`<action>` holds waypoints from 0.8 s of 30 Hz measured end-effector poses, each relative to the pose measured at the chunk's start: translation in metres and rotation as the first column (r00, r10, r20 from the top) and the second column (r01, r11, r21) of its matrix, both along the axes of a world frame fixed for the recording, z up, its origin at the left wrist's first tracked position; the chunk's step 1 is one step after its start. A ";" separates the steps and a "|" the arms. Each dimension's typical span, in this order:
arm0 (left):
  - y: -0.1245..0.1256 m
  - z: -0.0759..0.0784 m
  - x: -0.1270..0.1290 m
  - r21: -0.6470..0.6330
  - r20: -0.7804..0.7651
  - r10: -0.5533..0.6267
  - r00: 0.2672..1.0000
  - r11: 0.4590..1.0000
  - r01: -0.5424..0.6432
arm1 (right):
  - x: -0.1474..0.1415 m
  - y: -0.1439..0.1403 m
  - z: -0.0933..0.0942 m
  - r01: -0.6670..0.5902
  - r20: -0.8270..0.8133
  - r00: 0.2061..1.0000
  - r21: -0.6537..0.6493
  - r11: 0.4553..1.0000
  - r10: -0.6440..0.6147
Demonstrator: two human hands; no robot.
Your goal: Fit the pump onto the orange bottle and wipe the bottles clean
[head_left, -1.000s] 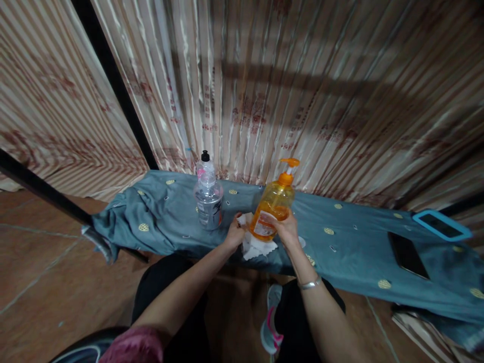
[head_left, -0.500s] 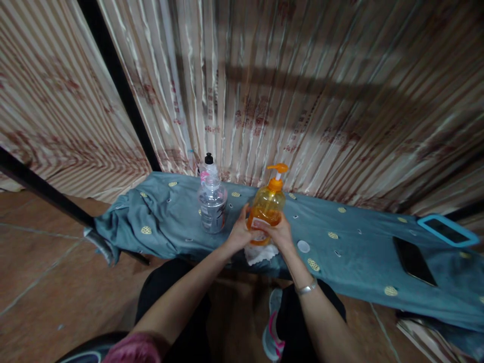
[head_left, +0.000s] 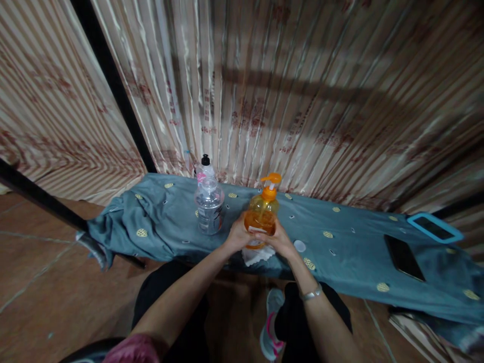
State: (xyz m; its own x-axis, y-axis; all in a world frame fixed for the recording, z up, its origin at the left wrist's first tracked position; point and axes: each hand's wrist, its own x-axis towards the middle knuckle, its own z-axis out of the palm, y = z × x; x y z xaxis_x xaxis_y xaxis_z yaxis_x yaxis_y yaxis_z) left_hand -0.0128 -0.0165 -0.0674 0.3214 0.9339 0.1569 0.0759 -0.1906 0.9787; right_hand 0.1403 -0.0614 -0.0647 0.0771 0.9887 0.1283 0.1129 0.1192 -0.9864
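One pump bottle (head_left: 261, 221), gripped by left hand (head_left: 238, 235) and right hand (head_left: 282, 240), could be tipped if tissue (head_left: 255, 257) at 6 o'clock is dragged.

I hold this see-through bottle (head_left: 263, 205) nearly upright, partly filled with orange liquid (head_left: 260, 222), its orange pump (head_left: 273, 178) pointing left, base at the white tissue (head_left: 257, 256).

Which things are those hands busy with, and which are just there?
Busy with:
orange pump bottle, held by left hand and right hand
probably the white tissue or cloth by its base

Just there:
black phone
blue-framed gadget
white disc
clear bottle
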 end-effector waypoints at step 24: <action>0.002 0.004 0.002 -0.036 0.048 0.098 0.994 0.995 -0.096 | 0.036 -0.011 0.058 0.459 -0.030 0.888 -0.013 0.888 -0.459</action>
